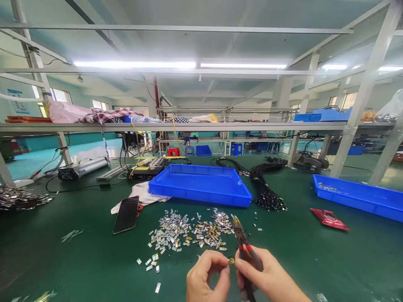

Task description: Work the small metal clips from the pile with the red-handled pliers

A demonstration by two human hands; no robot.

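Note:
My right hand (262, 272) is closed around dark pliers (242, 237) with red on the handles, their jaws pointing up and away. My left hand (208, 274) is pinched beside it, thumb and forefinger on a tiny yellowish metal piece (231, 260). The thumb of my right hand is right next to this piece. Just beyond both hands, two loose heaps of small silvery pieces, the left heap (173, 230) and the right heap (212, 230), lie on the green tabletop (103, 264). Several more pieces (152, 263) are scattered nearer on the left.
Behind the heaps stands a blue tray (201, 193), with a black phone (126, 214) and white cloth (143, 197) to its left. Bundled black cables (264, 184), a red packet (329, 219) and another blue tray (362, 203) are on the right.

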